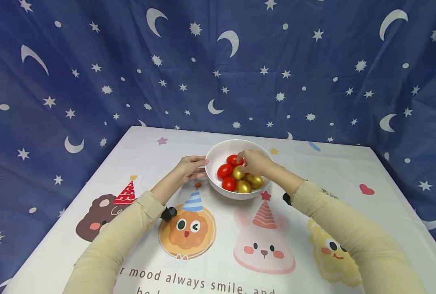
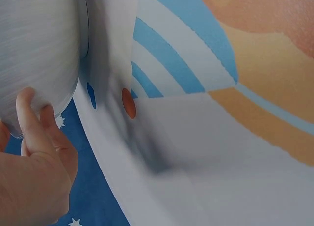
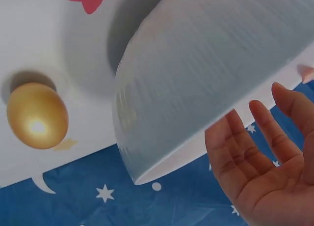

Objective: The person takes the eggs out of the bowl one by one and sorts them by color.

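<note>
A white bowl (image 1: 218,152) stands on the table with several red eggs (image 1: 224,171) and several gold eggs (image 1: 243,187) inside. At its left rim, my left hand (image 1: 190,167) holds the bowl, thumb by the edge and fingers against the outer wall, as the left wrist view also shows. My right hand (image 1: 256,162) reaches over the far right rim, fingers bent down above the eggs. In the right wrist view its fingers are spread and loosely curved, with no egg visible in the palm; the rim hides some fingertips. Another gold egg (image 3: 38,115) lies on the table beside the bowl.
A white tablecloth (image 1: 350,183) printed with cartoon figures and lettering covers the table. Behind it hangs a blue curtain (image 1: 181,49) with moons and stars. The right forearm hides part of the table right of the bowl in the head view.
</note>
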`<state>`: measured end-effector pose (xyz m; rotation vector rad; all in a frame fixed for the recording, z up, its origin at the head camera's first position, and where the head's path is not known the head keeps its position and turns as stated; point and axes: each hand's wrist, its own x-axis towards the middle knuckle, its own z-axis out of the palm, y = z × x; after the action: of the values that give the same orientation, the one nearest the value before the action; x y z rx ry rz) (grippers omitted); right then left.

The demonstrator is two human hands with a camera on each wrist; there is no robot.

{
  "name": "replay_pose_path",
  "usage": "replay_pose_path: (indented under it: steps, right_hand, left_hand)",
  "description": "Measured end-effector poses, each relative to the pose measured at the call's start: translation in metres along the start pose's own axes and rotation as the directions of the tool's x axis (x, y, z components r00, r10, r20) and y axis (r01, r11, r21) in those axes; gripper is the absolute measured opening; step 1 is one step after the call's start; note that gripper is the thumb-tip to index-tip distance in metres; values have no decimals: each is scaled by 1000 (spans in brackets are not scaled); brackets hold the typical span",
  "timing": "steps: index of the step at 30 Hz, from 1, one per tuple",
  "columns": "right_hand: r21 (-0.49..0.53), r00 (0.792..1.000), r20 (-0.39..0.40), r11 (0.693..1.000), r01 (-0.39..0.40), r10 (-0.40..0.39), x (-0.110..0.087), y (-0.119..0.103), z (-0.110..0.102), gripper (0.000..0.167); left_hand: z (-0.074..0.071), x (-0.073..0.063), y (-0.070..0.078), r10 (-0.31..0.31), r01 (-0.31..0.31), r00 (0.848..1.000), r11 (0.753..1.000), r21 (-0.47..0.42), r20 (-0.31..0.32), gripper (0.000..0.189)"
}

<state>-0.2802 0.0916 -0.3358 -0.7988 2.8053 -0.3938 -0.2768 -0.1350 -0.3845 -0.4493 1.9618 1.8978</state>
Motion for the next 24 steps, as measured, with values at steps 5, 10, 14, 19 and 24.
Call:
replay_pose_path:
  steps: [5, 10, 14, 19, 24]
  right_hand:
    - [-22, 997, 70, 999, 36, -35, 3, -1, 1, 19]
    - [-44, 991, 118, 997, 70, -64, 4, 4, 4, 16]
    - [-45, 986, 140, 994, 102, -95, 7, 8, 6, 18]
    - [-52, 978, 153, 987, 150, -140, 11, 10, 9, 24]
    - [-86, 976, 152, 982, 168, -154, 13, 9, 13, 31]
  left_hand:
    - [-1, 1, 0, 5, -5, 1000, 1000, -15, 9, 45]
    - [1, 3, -2, 14, -14, 1000, 1000, -13, 7, 45]
    - [1, 3, -1, 10, -11, 1000, 1000, -11, -5, 44]
    - [0, 1, 2, 6, -6, 1000, 1000, -14, 0, 44]
    - [1, 0, 2, 5, -5, 1000, 1000, 4, 0, 47]
